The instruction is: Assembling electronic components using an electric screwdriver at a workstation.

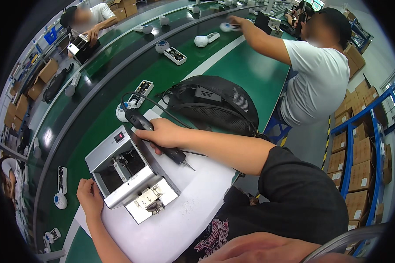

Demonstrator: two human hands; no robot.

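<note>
My right hand (164,133) is wrapped around a black electric screwdriver (176,155), its bit pointing down to the right over a white sheet (197,193). The tool's cable loops from its top end. Just left of the screwdriver stands a silver screw feeder (123,184) with a red switch, an open window showing its inside mechanism and a metal pick-up plate at the front. Against the feeder's left side rests my left hand (90,198), fingers loosely bent and nothing visible in them. Small dark specks, perhaps screws, lie scattered on the sheet.
A black mesh bag (213,103) lies beyond my right forearm. Along the green conveyor (105,103) sit several white handheld devices with exposed circuit boards, one device (138,96) close to the screwdriver. One person (316,74) works at the right, another (90,26) across the line. Shelved cartons (362,184) stand far right.
</note>
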